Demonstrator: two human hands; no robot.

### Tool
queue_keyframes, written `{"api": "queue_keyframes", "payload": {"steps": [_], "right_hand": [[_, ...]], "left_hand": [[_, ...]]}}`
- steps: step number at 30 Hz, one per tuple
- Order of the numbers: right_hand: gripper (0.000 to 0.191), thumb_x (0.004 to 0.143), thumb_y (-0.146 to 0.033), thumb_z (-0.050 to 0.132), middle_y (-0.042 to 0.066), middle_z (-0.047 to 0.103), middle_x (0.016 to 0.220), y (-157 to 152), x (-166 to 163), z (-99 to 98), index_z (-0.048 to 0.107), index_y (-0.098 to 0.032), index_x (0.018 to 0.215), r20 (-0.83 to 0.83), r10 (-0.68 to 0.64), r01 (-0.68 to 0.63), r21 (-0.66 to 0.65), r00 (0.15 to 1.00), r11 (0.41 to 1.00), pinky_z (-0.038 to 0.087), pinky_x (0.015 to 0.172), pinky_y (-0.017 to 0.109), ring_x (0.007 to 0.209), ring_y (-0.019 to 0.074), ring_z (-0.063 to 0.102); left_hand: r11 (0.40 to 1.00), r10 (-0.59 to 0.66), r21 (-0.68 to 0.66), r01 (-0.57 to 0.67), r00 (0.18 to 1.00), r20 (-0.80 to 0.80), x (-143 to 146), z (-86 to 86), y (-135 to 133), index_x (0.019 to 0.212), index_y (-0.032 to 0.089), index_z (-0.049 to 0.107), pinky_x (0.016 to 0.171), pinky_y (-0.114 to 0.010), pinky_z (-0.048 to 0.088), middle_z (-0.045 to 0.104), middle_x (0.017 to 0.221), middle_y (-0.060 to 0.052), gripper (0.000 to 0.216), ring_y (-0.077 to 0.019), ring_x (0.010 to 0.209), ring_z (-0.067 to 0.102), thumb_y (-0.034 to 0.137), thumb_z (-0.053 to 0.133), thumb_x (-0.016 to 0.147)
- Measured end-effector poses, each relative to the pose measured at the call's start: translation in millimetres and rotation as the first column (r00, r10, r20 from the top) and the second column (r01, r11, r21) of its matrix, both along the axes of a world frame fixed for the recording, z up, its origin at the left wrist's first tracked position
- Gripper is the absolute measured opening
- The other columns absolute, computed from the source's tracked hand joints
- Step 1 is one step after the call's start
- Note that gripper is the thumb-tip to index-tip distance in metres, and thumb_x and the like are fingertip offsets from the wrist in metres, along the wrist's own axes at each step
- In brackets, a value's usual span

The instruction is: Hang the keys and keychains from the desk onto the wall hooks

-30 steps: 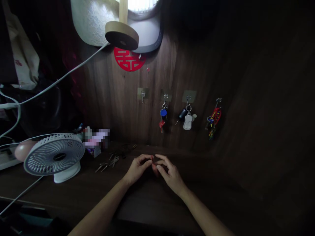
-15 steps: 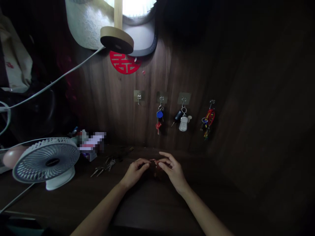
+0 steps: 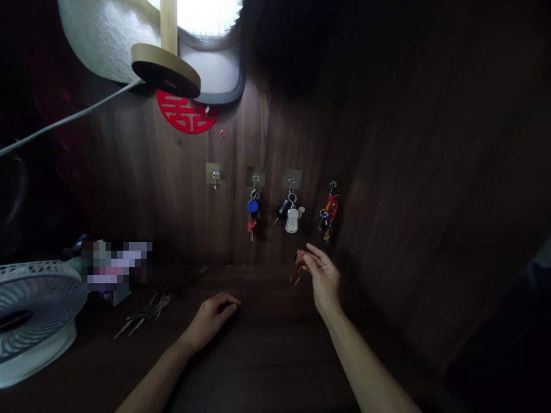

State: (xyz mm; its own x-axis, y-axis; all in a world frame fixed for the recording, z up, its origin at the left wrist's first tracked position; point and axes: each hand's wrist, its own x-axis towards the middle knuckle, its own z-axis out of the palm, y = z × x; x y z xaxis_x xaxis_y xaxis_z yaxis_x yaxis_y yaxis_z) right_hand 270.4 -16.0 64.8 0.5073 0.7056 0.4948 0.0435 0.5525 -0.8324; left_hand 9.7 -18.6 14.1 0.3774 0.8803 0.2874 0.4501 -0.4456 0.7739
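Note:
My right hand (image 3: 323,281) pinches a small bunch of reddish keys (image 3: 300,259) between thumb and fingers. Its lower end dangles above the desk, too dark to show detail. My left hand (image 3: 212,321) rests on the dark wooden desk with nothing in it, thumb and fingers apart. On the wall ahead, keys with a blue tag (image 3: 253,205), a car key with a white fob (image 3: 292,220) and a red and yellow keyring (image 3: 329,213) hang from hooks. The leftmost hook (image 3: 216,178) carries nothing.
Loose keys (image 3: 148,314) lie on the desk left of my left hand. A white fan (image 3: 38,310) and a blurred-out box (image 3: 118,267) stand farther left. Above hang caps (image 3: 215,66), a lamp with a round wooden base (image 3: 166,66) and a red paper cutting (image 3: 187,113).
My right hand has moved up and rightward toward the wall, carrying the keys. My left hand has come away from them and down onto the desk. The view has swung right.

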Motion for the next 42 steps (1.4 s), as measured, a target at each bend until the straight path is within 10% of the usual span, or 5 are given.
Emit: {"api": "queue_keyframes", "payload": {"steps": [25,42], "right_hand": [[0.042,0.073,-0.008,0.039,0.01,0.066,0.108,90.5,132.3,133.3,0.057,-0.017,0.11,0.572,-0.424,0.414,0.157,0.702,0.897,0.053,0.079,0.037,0.095,0.0193,0.064],[0.038,0.064,-0.002,0.045,0.007,0.071,0.09,112.7,147.2,139.0,0.064,-0.016,0.093,0.68,-0.357,0.467,0.024,0.64,0.884,0.048,0.086,0.038,0.091,0.0201,0.065]], "left_hand": [[0.999,-0.022,-0.037,0.022,1.0,-0.003,1.5,-1.6,1.6,0.083,0.023,0.067,0.081,-0.026,0.045,0.069,0.09,-0.001,0.022,-0.0182,0.088,0.062,0.037,0.051,0.08],[0.999,-0.01,-0.046,0.012,0.999,0.032,1.9,1.4,0.3,0.081,0.023,0.067,0.08,-0.026,0.045,0.07,0.09,-0.001,0.022,-0.0178,0.087,0.062,0.038,0.051,0.079]]}}
